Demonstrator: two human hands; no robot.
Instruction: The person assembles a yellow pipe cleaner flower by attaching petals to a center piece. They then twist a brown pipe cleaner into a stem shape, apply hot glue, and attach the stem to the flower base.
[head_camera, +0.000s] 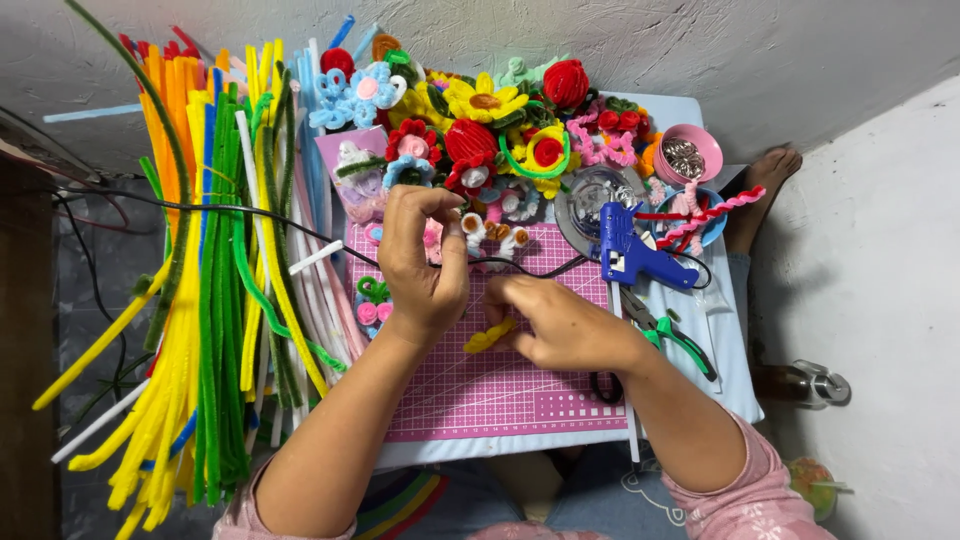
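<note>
Pink cutting mat (500, 390) lies nearest, under both hands. Just above its middle, the right hand (565, 322) pinches a yellow pipe-cleaner piece (490, 337) against the mat. Beside it, the left hand (420, 262) has its fingers curled together; whether it grips anything I cannot tell. Right of the mat sits a blue glue gun (632, 255); left of it, long pipe cleaners (210, 300); beyond it, finished flowers (490, 125).
</note>
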